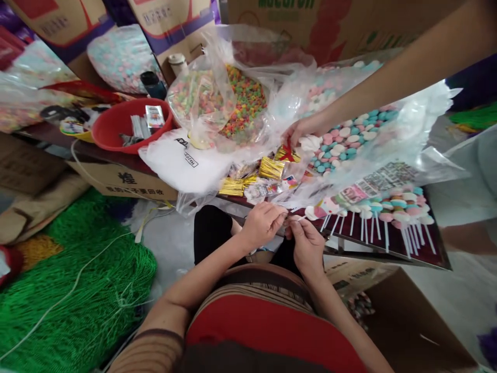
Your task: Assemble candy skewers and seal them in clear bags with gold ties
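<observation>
My left hand (pixel 264 224) and my right hand (pixel 307 242) meet above my lap at the table's front edge, fingertips pinched close together. A thin white stick (pixel 302 218) shows at the fingertips of my right hand, pointing toward a pale candy piece at the table edge. Whatever my left fingers pinch is too small to make out. Just beyond lie bundles of gold twist ties (pixel 272 168) and small printed clear wrappers (pixel 266 189). To the right, candy lollipops on white sticks (pixel 404 207) lie in a row, their sticks over the dark red tabletop (pixel 423 248).
Another person's hand (pixel 306 128) reaches in from the right beside an open bag of pastel candies (pixel 344 142). A bag of colourful ring candies (pixel 244 98) and a red bowl (pixel 132 124) stand at back left. Green netting (pixel 85 280) covers the floor; a cardboard box (pixel 404 311) stands lower right.
</observation>
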`<state>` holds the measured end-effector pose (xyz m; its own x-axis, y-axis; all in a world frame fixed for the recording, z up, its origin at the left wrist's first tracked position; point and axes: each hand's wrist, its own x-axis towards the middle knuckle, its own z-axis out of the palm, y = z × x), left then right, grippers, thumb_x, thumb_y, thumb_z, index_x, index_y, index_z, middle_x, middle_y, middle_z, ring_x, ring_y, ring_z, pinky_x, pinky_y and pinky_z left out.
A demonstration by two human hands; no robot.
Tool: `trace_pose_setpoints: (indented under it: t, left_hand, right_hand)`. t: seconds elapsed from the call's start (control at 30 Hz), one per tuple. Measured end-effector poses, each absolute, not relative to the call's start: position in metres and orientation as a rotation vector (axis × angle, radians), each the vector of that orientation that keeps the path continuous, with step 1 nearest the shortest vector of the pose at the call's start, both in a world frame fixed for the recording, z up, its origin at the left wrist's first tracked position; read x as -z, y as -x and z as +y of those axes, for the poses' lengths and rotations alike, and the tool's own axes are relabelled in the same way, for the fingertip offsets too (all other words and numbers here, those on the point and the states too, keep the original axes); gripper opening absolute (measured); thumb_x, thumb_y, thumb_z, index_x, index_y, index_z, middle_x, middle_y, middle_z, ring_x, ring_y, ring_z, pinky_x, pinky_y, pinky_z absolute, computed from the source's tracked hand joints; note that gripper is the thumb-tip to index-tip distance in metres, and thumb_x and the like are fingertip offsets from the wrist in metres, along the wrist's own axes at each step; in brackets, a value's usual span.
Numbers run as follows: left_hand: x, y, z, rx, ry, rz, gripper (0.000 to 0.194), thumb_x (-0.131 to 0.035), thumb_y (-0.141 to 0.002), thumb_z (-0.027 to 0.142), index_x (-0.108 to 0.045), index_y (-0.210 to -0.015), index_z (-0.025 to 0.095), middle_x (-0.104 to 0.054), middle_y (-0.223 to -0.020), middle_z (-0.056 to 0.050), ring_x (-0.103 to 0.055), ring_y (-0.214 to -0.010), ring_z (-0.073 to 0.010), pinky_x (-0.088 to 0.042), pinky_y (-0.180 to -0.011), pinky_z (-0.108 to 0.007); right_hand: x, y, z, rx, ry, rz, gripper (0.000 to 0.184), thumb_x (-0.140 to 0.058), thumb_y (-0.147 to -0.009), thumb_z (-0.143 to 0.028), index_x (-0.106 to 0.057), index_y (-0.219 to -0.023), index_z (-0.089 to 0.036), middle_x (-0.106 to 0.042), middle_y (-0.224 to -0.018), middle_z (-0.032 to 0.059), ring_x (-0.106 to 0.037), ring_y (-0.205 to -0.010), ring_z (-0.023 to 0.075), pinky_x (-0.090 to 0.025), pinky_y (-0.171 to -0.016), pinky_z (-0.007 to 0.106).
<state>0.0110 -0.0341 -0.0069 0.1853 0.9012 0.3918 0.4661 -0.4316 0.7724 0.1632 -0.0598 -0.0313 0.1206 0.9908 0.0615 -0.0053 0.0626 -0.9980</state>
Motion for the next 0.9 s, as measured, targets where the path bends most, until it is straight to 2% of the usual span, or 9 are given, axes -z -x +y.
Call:
trace_pose_setpoints:
  t: [0.13,0.27,0.47,0.53,0.6,0.73,0.8,0.9]
  left_hand:
    - [0.005,0.006,-0.028,-1.204,-1.956,1.359,0.027,-0.049,-0.099,0.034,-0.073,-0.091,0.024,-0.074,-0.088,-0.009,-0.066,-0.087,-0.0225,-0.051,-0.088,-0.038]
    - [-0.018,0.037,-0.019,-1.351,-1.911,1.485,0.021,-0.054,-0.097,0.031,-0.074,-0.094,0.024,-0.074,-0.091,-0.009,-0.066,-0.09,-0.0228,-0.051,-0.089,-0.037]
    - [-0.069,0.121,0.017,-1.54,-1.91,1.918,0.021,-0.055,-0.097,0.034,-0.072,-0.098,0.023,-0.072,-0.099,-0.011,-0.064,-0.102,-0.0261,-0.048,-0.1,-0.04]
    - [-0.081,0.161,0.04,-1.53,-1.876,2.132,0.023,-0.051,-0.099,0.031,-0.072,-0.105,0.022,-0.071,-0.104,-0.012,-0.063,-0.109,-0.0276,-0.046,-0.104,-0.042]
    - [-0.09,0.202,0.065,-1.41,-1.784,2.392,0.03,-0.046,-0.099,0.022,-0.071,-0.116,0.019,-0.069,-0.112,-0.015,-0.06,-0.117,-0.0295,-0.042,-0.109,-0.044]
    - [-0.097,0.266,0.098,-0.768,-1.496,2.816,0.048,-0.039,-0.096,0.011,-0.063,-0.137,0.011,-0.058,-0.14,-0.023,-0.051,-0.133,-0.035,-0.036,-0.113,-0.05]
    - [-0.097,0.283,0.103,-0.627,-1.363,2.847,0.047,-0.045,-0.094,0.016,-0.063,-0.137,0.011,-0.057,-0.141,-0.025,-0.051,-0.13,-0.0388,-0.039,-0.109,-0.055]
    - [-0.099,0.291,0.104,-0.494,-1.325,2.837,0.049,-0.057,-0.092,0.038,-0.064,-0.135,0.017,-0.064,-0.13,-0.021,-0.054,-0.124,-0.0396,-0.042,-0.104,-0.056]
  right_hand:
    - [0.033,-0.162,-0.061,-1.057,1.215,-1.174,0.031,-0.068,-0.091,-0.051,-0.076,-0.092,-0.021,-0.073,-0.076,0.0023,-0.058,-0.061,0.0141,-0.051,-0.059,0.029]
    - [0.039,-0.166,-0.062,-1.056,1.241,-1.171,0.029,-0.071,-0.089,-0.049,-0.077,-0.094,-0.021,-0.077,-0.081,0.0044,-0.061,-0.061,0.0151,-0.053,-0.059,0.03]
    - [0.047,-0.167,-0.064,-1.071,1.262,-1.144,0.027,-0.077,-0.084,-0.048,-0.08,-0.093,-0.023,-0.079,-0.08,0.0058,-0.063,-0.06,0.0171,-0.056,-0.057,0.032]
    - [0.046,-0.166,-0.064,-1.082,1.274,-1.146,0.028,-0.077,-0.083,-0.05,-0.081,-0.092,-0.023,-0.079,-0.079,0.0064,-0.064,-0.059,0.0176,-0.057,-0.057,0.032]
    - [0.045,-0.165,-0.064,-1.089,1.286,-1.144,0.031,-0.078,-0.082,-0.052,-0.081,-0.091,-0.023,-0.079,-0.078,0.007,-0.064,-0.058,0.0178,-0.057,-0.056,0.032]
    - [0.044,-0.163,-0.064,-1.095,1.317,-1.152,0.035,-0.08,-0.079,-0.055,-0.081,-0.09,-0.022,-0.079,-0.079,0.0074,-0.064,-0.059,0.0171,-0.058,-0.057,0.03]
    - [0.045,-0.162,-0.064,-1.094,1.342,-1.149,0.037,-0.08,-0.078,-0.056,-0.081,-0.09,-0.021,-0.078,-0.078,0.0069,-0.064,-0.059,0.0162,-0.058,-0.057,0.029]
    - [0.045,-0.161,-0.064,-1.09,1.369,-1.127,0.041,-0.082,-0.075,-0.057,-0.081,-0.09,-0.019,-0.077,-0.076,0.0063,-0.062,-0.058,0.0149,-0.058,-0.057,0.028]
